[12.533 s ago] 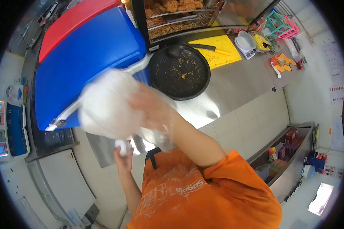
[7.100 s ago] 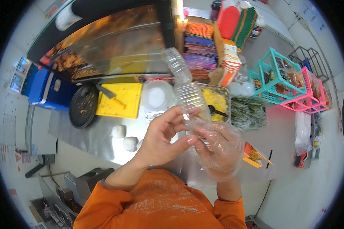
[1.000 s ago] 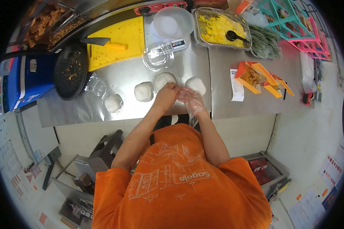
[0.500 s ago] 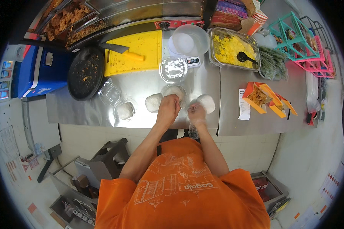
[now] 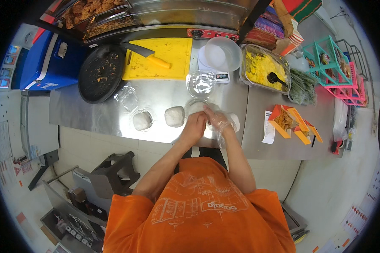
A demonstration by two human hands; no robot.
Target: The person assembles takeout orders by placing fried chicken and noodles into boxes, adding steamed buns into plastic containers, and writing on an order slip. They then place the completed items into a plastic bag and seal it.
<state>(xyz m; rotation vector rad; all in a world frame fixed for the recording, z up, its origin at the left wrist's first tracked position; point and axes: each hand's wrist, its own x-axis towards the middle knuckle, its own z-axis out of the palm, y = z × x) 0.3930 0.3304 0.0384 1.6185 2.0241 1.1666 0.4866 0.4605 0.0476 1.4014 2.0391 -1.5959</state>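
Note:
My left hand (image 5: 195,127), bare, has its fingers curled together against the palm side of my right hand; what they pinch is hidden. A loose clear plastic glove covers my right hand (image 5: 218,120), its fingers stretched out towards the left. Both hands touch above the counter, in front of a clear plastic tub (image 5: 193,105) with something whitish in it. Partly behind my right hand lies a white rice block (image 5: 235,122). To the left stand another rice block (image 5: 174,117) and a third rice block (image 5: 142,121) inside an open clear tub.
Behind are a yellow cutting board (image 5: 175,55) with a knife (image 5: 156,60), a dark pan (image 5: 100,76), a scale (image 5: 222,77) under a round tub, and a clear lid (image 5: 201,84). A tray of yellow food (image 5: 261,69) and orange food boxes (image 5: 285,122) stand right.
My right hand has moved in from beside the right rice block to meet my left hand. The view has shifted slightly.

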